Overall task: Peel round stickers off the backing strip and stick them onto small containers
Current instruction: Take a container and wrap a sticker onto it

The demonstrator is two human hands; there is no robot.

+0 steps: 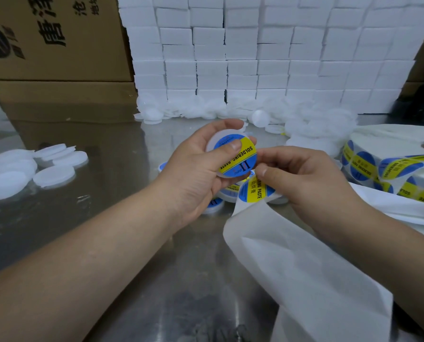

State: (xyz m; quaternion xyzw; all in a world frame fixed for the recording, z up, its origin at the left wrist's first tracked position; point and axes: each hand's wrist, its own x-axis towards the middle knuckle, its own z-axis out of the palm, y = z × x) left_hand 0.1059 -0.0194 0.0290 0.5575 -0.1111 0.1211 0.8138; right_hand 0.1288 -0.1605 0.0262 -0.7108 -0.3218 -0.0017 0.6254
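Across the whole lower view runs a brushed metal table, shiny and reflective, with its widest open stretch at the left and centre in front of the forearms. Its far edge is closed off by a wall of stacked white blocks, matte and foam-like. A large cardboard box printed with bold black Chinese characters shuts in the back left corner.

On the right, room is tight. A fat sticker roll lies near the right edge, its blue and yellow round labels reading "SOLDERING". The white backing strip runs from it under the right hand and trails in soft folds off the near edge. A loose heap of white lids lies at the foot of the block wall. A smaller cluster of flat white discs sits well apart at the left.

The left hand grips a small round white container above the table, fingers wrapped behind it and the thumb pressing on its sticker, which reads "SOLDERING PASTE" with a large "II". The right hand is curled over the crest of the backing strip, its thumb and forefinger tips at the container's right rim. Just below them the next sticker sits on the strip, with "PASTE" legible. Labelled containers lie on the table under the hands.
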